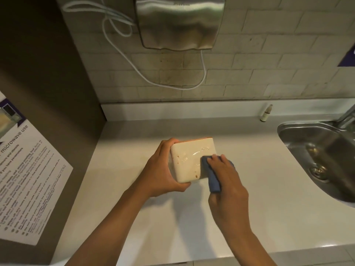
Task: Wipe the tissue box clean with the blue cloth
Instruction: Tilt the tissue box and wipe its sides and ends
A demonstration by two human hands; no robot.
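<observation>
Left hand [163, 167] grip clamped round the cream tissue box [192, 160], tilted above the surface [134, 189], left of the sink [317, 150]. Right hand [228, 181] grip presses the blue cloth [212, 179] against the box's stained face.

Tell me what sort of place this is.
Probably a shared office or workplace pantry: a stainless steel sink set into a pale countertop, a printed notice about microwave use on the side panel, and a brushed-metal wall-mounted dryer or dispenser on a tiled wall.

Wall notice [28, 169]: "microwave use"
</observation>
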